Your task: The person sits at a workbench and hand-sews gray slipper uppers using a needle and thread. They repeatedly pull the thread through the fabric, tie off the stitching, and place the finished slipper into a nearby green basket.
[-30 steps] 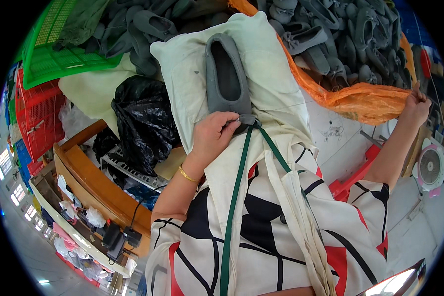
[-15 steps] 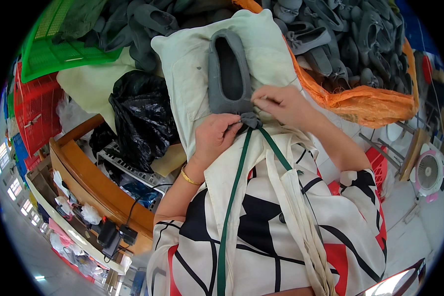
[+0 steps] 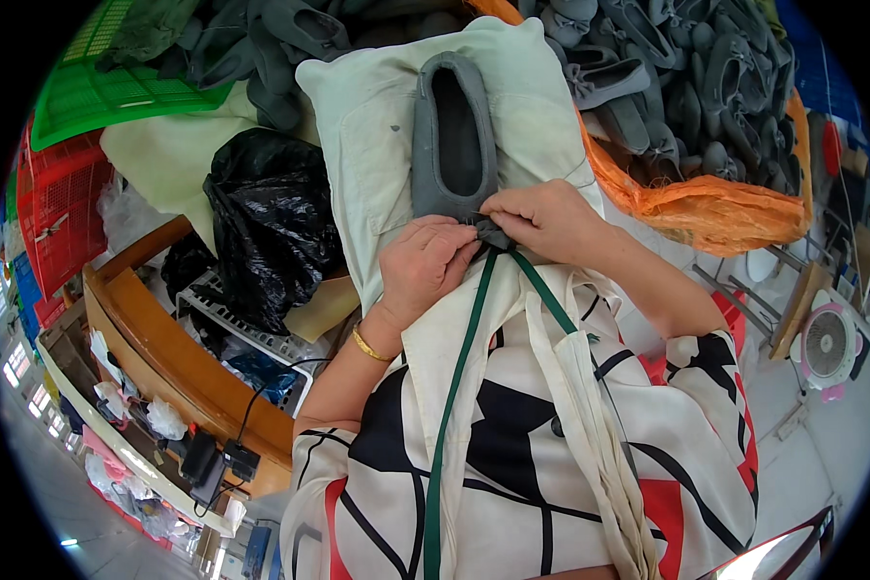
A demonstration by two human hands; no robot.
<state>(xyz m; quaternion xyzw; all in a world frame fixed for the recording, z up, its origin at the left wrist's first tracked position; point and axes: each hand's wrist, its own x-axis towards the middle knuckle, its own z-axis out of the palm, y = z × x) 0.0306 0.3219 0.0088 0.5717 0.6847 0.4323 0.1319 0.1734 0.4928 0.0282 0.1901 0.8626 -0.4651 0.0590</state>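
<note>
A grey slip-on shoe (image 3: 454,198) lies on a pale cushion (image 3: 358,126), its opening facing up and its toe toward me. At the toe is a small dark grey fabric bow (image 3: 494,235). My left hand (image 3: 423,259) is closed at the left of the bow, thumb and fingers pinching its edge. Against the shoe's toe, just above the bow, my right hand (image 3: 543,220) has thumb and forefinger pinched together. A fine thread-like line shows by its fingertips, too thin to name. Green apron straps (image 3: 466,353) run down from below the bow.
More grey shoes pile up in an orange sack (image 3: 720,215) at the far right and by a green basket (image 3: 126,101) at the far left. To the left are a black plastic bag (image 3: 273,227) and a wooden chair (image 3: 193,362). A fan (image 3: 829,343) stands right.
My right hand has come down and left, its pinched fingers now against the shoe toe by the bow. My left fingers have closed in more over the toe.
</note>
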